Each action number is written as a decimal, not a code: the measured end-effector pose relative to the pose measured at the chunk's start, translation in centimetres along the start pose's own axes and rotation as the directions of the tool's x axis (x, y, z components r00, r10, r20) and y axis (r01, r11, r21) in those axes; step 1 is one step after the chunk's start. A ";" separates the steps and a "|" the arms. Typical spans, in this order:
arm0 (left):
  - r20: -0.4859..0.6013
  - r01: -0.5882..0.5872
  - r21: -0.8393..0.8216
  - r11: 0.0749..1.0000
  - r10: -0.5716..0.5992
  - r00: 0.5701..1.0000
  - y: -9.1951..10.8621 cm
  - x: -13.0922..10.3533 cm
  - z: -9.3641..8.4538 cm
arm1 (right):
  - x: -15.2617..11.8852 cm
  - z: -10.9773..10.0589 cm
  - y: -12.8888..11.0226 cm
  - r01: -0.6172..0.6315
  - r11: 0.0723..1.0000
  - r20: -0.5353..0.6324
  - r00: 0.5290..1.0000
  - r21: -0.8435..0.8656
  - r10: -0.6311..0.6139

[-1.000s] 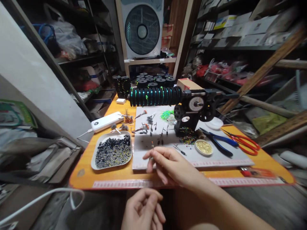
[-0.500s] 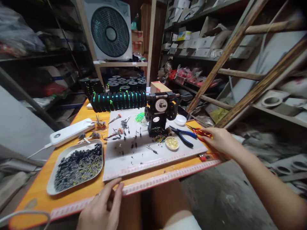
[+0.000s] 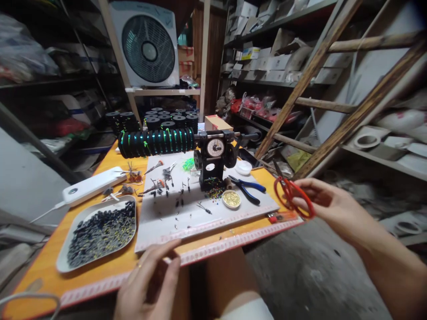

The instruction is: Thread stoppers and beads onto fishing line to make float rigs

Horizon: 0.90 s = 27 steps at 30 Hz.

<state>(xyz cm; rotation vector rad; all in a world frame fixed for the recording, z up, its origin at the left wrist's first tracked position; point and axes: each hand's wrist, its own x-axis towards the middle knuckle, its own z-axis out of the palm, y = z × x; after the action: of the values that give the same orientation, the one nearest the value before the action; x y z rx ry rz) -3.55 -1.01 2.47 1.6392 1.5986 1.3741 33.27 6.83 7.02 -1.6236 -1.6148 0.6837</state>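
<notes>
My right hand [image 3: 328, 202] grips a pair of red-handled scissors [image 3: 300, 189] by the handle loops, lifted above the table's right corner with the dark blades pointing up and away. At the front edge, my left hand [image 3: 151, 280] hovers with fingers curved and a gap between thumb and forefinger; nothing shows between them. A black winding device with a dial [image 3: 215, 155] stands on a white board [image 3: 156, 235]. Its shaft carries a row of black foam spools [image 3: 156, 141] wrapped with green and teal line. Blue-handled pliers [image 3: 248, 189] lie open beside it.
A white tray [image 3: 62, 262] of small dark parts sits at left, near a white power strip [image 3: 93, 184]. A small dish of golden bits [image 3: 231, 199], scattered beads and a red lighter [image 3: 283, 217] are at right. A wooden ladder [image 3: 290, 102] leans close to the right side.
My right hand has picked the scissors up from the table's right side and raised them. The left hand has shifted slightly right, and the whole view has moved a little.
</notes>
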 end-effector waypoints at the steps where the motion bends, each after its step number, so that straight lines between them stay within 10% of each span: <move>1: 0.052 0.033 -0.102 0.994 -0.027 0.998 1.1 0.1 0.8 | -1.6 1.1 -1.2 0.003 0.997 0.051 0.999 0.072 -0.006; 4: 0.186 0.064 -0.330 0.942 -0.002 0.982 3.6 0.4 2.6 | -5.6 6.1 -4.8 -0.249 0.707 0.379 0.925 0.661 -0.028; 9: 0.340 0.143 -0.412 0.900 0.007 0.940 4.0 0.3 2.7 | -8.4 13.0 -8.2 -0.426 0.538 0.545 0.835 0.727 -0.076; 17: 0.106 0.056 -0.117 0.991 -0.043 0.993 2.0 -0.6 2.0 | -8.1 17.6 -10.9 -0.315 0.397 0.332 0.943 0.862 0.028; 21: 0.063 0.092 -0.214 0.972 -0.080 0.995 2.2 -0.8 2.6 | -8.3 19.2 -12.1 -0.255 0.212 0.235 0.965 0.944 0.115; 27: 0.020 0.360 -0.477 0.801 -0.400 0.916 1.8 -3.0 4.0 | -8.8 19.3 -13.0 -0.219 0.200 0.175 0.960 0.955 0.219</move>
<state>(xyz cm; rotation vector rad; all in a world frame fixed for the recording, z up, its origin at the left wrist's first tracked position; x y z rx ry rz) 1.32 -2.96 1.47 0.9232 1.3875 1.4723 9.48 -0.14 4.93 -0.8036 -0.5334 1.4751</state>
